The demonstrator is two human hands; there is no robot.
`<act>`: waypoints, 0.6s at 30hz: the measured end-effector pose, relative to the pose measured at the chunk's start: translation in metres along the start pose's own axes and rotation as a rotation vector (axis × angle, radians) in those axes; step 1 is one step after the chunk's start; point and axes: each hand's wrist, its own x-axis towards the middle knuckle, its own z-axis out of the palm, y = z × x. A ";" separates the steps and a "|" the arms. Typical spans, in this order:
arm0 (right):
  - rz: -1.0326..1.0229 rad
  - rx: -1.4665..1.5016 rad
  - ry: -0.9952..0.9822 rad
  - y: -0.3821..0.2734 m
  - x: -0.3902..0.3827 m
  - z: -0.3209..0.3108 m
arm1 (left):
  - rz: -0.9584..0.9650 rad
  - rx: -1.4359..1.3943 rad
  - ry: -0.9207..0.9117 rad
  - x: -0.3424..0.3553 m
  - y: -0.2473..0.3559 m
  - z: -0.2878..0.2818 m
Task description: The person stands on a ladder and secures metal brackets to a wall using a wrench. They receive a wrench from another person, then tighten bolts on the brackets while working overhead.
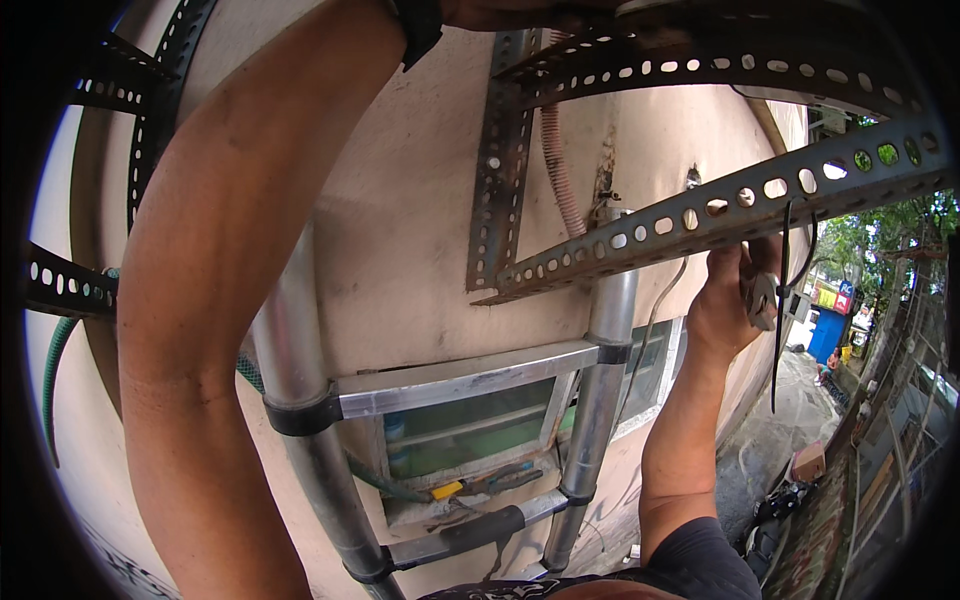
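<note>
My left arm reaches up across the left side, with a black band [418, 28] at the wrist. At the upper edge my left hand [520, 12] is only partly in view, close to the upper slotted metal angle bar [700, 66]; its fingers are too hidden to read. Farther right, my right hand [722, 302] is closed around a pair of pliers [763, 300], whose metal jaws show beside the fingers. It sits just under the lower slotted angle bar [660, 231]. From that bar hangs a looped black cable tie [784, 290], its long tail pointing down next to the pliers.
A telescopic aluminium ladder [470, 378] leans at the wall below me. Behind it, tools with a yellow handle [448, 490] lie on a window ledge. A corrugated hose [556, 150] runs down the wall. Another slotted bar [70, 283] juts in at left. Street ground [790, 400] lies far below.
</note>
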 end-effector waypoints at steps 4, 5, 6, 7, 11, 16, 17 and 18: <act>0.067 0.589 -0.184 0.009 0.030 0.037 | -0.030 0.032 0.070 -0.015 0.008 0.004; -0.040 0.504 -0.241 0.014 0.035 0.046 | -0.049 0.042 0.094 -0.019 0.014 0.006; -0.112 0.536 -0.292 0.016 0.039 0.057 | -0.071 0.055 0.120 -0.024 0.021 0.008; -0.189 0.495 -0.350 0.022 0.046 0.050 | -0.056 0.014 0.115 -0.014 0.009 0.014; -0.272 0.052 -0.338 0.021 0.048 0.063 | -0.067 -0.072 0.153 -0.007 -0.001 0.018; -0.200 0.141 -0.271 0.012 0.042 0.085 | -0.097 -0.175 0.155 -0.015 0.000 0.024; -0.214 0.157 -0.258 0.012 0.042 0.088 | -0.086 -0.197 0.162 -0.016 -0.001 0.025; -0.228 0.171 -0.244 0.014 0.042 0.091 | -0.076 -0.219 0.167 -0.016 -0.003 0.025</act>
